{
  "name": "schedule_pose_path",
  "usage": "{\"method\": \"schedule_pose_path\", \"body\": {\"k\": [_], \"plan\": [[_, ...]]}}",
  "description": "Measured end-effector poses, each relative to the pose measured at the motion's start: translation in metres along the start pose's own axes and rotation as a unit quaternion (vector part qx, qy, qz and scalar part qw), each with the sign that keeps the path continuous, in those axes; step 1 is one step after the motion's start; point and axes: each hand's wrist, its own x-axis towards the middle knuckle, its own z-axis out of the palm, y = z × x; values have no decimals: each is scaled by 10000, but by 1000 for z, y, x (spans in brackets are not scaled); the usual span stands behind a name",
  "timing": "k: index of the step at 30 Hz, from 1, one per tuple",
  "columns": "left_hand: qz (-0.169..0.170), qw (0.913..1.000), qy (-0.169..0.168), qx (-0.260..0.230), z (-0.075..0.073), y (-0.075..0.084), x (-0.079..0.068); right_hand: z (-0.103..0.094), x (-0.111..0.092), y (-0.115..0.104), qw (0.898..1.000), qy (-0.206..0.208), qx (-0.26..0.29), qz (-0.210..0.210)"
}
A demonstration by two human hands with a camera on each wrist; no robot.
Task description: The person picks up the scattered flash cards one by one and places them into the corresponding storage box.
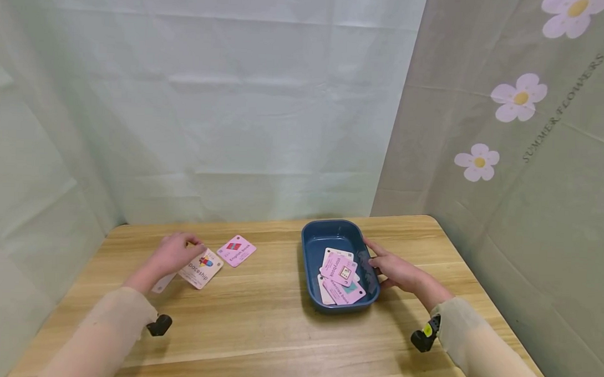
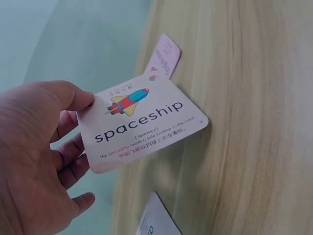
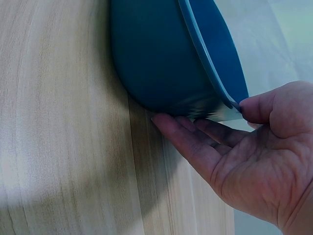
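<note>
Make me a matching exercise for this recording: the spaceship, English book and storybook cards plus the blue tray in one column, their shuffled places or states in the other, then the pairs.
Column 1
1. Spaceship card
2. English book card
3. Storybook card
4. Blue tray

Column 2
A. Lying on the table, no hand on it
B. Held at its side by the right hand
C. Pinched by the left hand
D. Lying inside the tray

Pairs: 1-C, 2-A, 3-D, 4-B
</note>
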Motion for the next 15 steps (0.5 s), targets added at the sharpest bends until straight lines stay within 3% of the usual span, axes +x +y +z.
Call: {"method": "schedule_pose_path", "body": {"k": [15], "plan": [[-89,9944,149,-1046,-11,15,-1,1,-1,1,10000,36,-29,-15]]}}
